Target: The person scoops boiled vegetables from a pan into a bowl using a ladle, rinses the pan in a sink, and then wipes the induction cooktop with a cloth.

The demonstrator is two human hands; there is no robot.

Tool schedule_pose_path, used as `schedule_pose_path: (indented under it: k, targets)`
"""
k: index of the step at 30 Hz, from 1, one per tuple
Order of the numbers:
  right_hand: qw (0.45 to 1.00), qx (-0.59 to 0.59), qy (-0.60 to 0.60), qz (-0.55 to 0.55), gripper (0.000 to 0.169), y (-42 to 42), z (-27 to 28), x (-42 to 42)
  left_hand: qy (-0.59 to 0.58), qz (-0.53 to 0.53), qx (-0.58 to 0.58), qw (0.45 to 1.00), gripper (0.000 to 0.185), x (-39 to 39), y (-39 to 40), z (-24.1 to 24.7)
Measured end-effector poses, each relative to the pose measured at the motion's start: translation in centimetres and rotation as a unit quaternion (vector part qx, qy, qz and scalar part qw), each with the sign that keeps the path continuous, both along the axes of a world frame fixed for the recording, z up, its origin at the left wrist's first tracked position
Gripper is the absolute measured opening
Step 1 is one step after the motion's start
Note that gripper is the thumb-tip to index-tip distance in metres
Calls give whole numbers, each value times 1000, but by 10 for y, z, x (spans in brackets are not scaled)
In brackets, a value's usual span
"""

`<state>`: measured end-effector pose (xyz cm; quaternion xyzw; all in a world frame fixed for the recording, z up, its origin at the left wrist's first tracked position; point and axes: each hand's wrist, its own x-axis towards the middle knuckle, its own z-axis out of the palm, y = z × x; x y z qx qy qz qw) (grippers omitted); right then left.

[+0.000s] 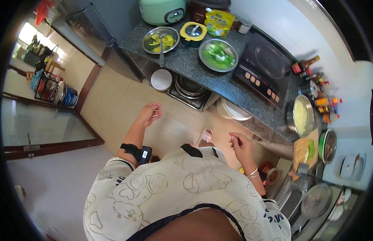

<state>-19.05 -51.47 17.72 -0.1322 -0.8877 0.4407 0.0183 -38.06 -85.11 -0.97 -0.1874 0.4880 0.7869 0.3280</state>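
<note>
My left hand (151,114) hangs in the air over the tiled floor, palm partly turned inward and fingers loosely bent; I see nothing in it. My right hand (241,147) is also raised before my body, its fingers half curled around nothing visible. Neither hand touches the granite counter (186,70) ahead. On that counter stand a steel bowl (146,49) of yellow pieces with a spoon (161,57), and a steel bowl (201,57) of chopped greens. To their right lies a black induction cooktop (249,61) with lit red marks on its panel.
A green rice cooker (153,12), a yellow-lidded container (185,33) and a yellow pouch (218,22) stand behind the bowls. Rightward are a metal pot (290,117) of pale shreds, sauce bottles (325,101), a cutting board (298,147) with chopped greens and a cleaver (303,168).
</note>
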Motion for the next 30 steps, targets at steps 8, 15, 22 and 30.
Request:
schedule_pose_path:
  k: [8, 15, 22, 30]
  targets:
    - [988, -29, -69, 139, 16, 34, -26, -102, 78, 234, 50, 968, 34, -95, -8, 6]
    - [976, 57, -86, 193, 16, 58, -20, -158, 60, 230, 37, 971, 44, -183, -2, 42]
    - [982, 77, -68, 156, 17, 50, -14, -181, 67, 207, 45, 975, 47, -240, -5, 34]
    - [993, 49, -107, 22, 17, 16, -5, -161, 102, 163, 79, 978, 58, -240, -16, 44]
